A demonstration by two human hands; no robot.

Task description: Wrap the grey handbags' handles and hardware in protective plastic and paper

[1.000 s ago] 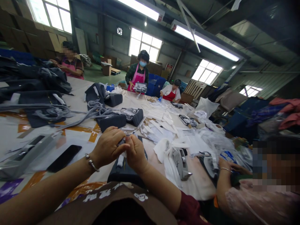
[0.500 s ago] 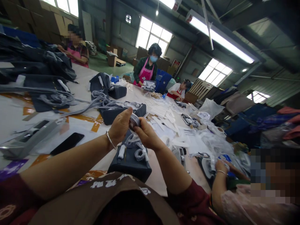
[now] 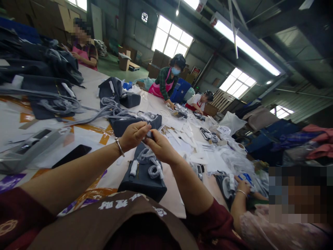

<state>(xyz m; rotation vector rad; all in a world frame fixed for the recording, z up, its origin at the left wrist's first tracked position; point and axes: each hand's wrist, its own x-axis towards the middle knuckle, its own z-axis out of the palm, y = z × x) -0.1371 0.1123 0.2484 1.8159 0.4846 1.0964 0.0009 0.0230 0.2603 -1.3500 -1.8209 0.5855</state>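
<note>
Over the table my left hand [image 3: 134, 135] and my right hand [image 3: 163, 147] meet, fingers closed around a small grey coil [image 3: 149, 134]. Most of the coil is hidden by the fingers, and its exact kind is unclear. Just below them a dark blue bag [image 3: 143, 187] lies close to my body. On that bag are a white-wrapped piece [image 3: 134, 168], a zip and a looped strap in clear wrapping [image 3: 155, 169]. Behind my hands lies another dark bag [image 3: 121, 127] with grey straps trailing left.
A phone [image 3: 72, 155] and a grey tape dispenser [image 3: 31, 147] lie at left. Dark bags [image 3: 47, 95] pile up beyond. White scraps [image 3: 183, 142] and plastic film [image 3: 229, 159] cover the right side. A co-worker's hand [image 3: 243, 185] works at near right; other people stand across the table.
My hands have closed more tightly together, so less of the coil shows. The person across the table has leaned right and reaches down to an item there. The view has shifted slightly.
</note>
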